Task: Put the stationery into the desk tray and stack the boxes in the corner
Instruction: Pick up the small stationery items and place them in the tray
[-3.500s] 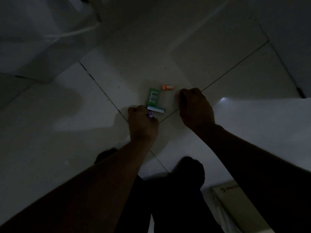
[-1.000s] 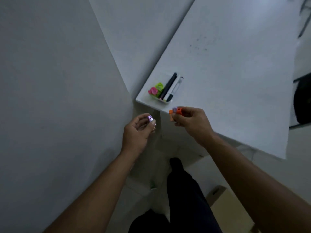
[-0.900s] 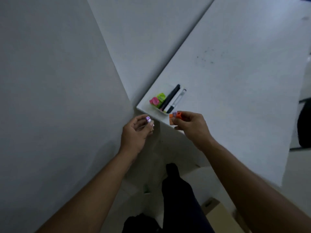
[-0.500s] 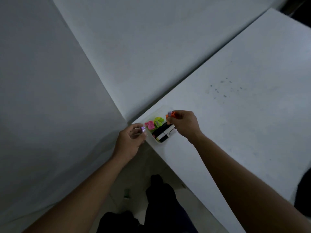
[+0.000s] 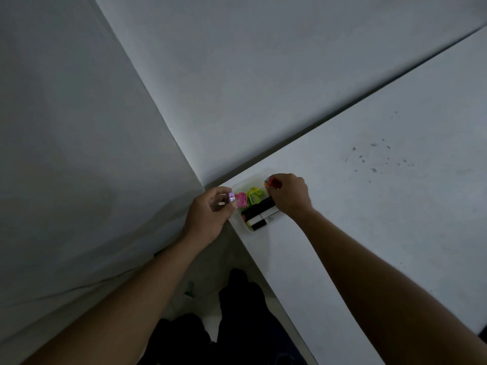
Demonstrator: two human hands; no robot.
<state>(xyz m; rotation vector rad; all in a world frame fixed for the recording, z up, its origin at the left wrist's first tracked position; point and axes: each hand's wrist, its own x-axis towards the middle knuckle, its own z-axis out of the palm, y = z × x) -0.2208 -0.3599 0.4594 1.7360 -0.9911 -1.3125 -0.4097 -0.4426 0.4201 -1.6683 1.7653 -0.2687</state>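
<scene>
A small clear desk tray (image 5: 252, 229) sits at the near left corner of the white desk (image 5: 382, 206). In it lie a pink item (image 5: 241, 200), a green-yellow item (image 5: 254, 195) and two dark markers (image 5: 259, 210). My left hand (image 5: 210, 214) hovers at the tray's left edge, pinching a small purple piece (image 5: 231, 197). Over the tray's far end, my right hand (image 5: 288, 194) is shut on a small orange piece (image 5: 274, 183). No boxes are in view.
Two grey walls (image 5: 237, 75) meet in a corner just behind the tray. Below the desk edge I see pale floor (image 5: 208, 293), a small green object (image 5: 189, 288) on it, and my dark trouser legs (image 5: 237, 312).
My view rose from the floor to the desk. Both hands carried their small pieces up and forward, and now sit at the tray; the right hand has moved slightly further over it.
</scene>
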